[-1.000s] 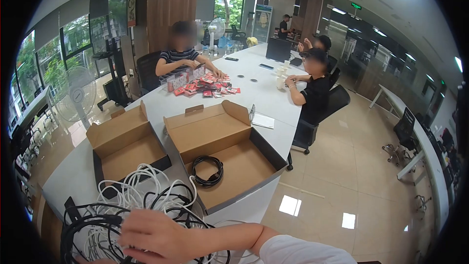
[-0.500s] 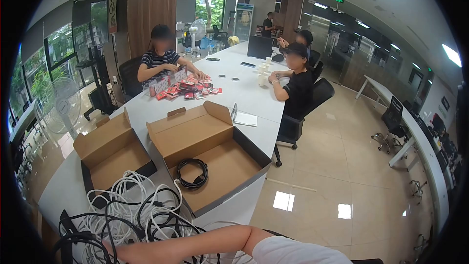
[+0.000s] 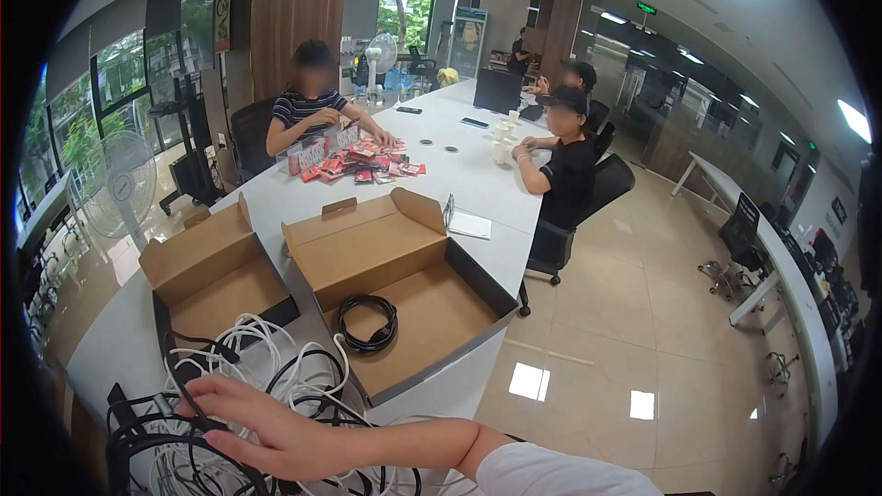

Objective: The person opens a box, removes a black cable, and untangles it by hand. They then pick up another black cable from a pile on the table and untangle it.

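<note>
My right hand point(image 3: 266, 427) reaches in from the lower right over a tangled heap of white cables point(image 3: 303, 377) and black cables. A black cable point(image 3: 187, 393) runs between its thumb and curled fingers, and a black plug end point(image 3: 225, 350) lies above the fingers. My left hand is not in view. Beyond the heap, an open cardboard box point(image 3: 450, 312) holds one coiled black cable point(image 3: 368, 323). A second open box point(image 3: 220, 298) stands to its left, partly covered by cables at its near edge.
Across the white table point(image 3: 367, 197), a person in a striped shirt point(image 3: 310, 110) handles a pile of red packets point(image 3: 363, 161). Another person in black point(image 3: 565, 161) sits at the right edge by paper cups point(image 3: 503, 144). A small notepad point(image 3: 470, 225) lies behind the larger box.
My right hand has risen out of the heap, with a black cable lifted between its fingers. The whole view has shifted slightly.
</note>
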The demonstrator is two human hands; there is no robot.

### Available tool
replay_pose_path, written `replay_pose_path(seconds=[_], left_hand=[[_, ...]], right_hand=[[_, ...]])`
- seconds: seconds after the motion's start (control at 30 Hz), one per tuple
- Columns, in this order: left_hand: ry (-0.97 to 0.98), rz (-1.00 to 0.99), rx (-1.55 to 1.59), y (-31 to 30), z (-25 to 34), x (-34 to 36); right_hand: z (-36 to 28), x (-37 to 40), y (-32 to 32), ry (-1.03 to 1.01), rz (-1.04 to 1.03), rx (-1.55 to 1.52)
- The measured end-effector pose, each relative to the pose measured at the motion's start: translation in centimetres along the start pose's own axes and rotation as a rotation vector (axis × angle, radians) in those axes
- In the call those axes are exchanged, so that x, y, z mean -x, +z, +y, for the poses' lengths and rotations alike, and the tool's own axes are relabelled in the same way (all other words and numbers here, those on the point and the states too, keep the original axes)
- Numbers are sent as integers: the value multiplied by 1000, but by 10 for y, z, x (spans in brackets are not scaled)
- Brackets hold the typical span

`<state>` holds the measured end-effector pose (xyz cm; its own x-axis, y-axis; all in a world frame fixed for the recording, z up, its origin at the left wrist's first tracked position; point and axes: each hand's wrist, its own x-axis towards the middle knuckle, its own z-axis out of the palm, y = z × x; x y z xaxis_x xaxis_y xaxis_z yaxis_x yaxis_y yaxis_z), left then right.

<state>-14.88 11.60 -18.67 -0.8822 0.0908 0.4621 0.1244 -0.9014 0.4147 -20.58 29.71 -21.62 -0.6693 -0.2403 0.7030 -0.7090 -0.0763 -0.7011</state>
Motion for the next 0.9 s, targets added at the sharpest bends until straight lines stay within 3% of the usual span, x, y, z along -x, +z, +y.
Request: replay_pose_path(seconds=[0.27,0.4,0.5,0.67,0.7,0.8,0.9], left_hand=[[-188,-154,23,-1,-15,-1],[-159,7,69,-6,-12,3],[-245,-116,33,-15,-6,-1],[-283,18,3,-23,-5,0],[-293,38,-21,-23,-5,0],[-385,-84,-62,-22,-5,-3],[-403,22,-120,-11,-8,-5]], right_hand=[[2,6,10,-106,32,88],[-7,4,6,22,-28,-2],[-2,2,7,57,-47,-131],[-10,2,0,166,-71,-363],[-7,1,-2,46,-51,-180],[-4,2,-4,103,-35,-224],[-7,2,-11,38,-90,-32]])
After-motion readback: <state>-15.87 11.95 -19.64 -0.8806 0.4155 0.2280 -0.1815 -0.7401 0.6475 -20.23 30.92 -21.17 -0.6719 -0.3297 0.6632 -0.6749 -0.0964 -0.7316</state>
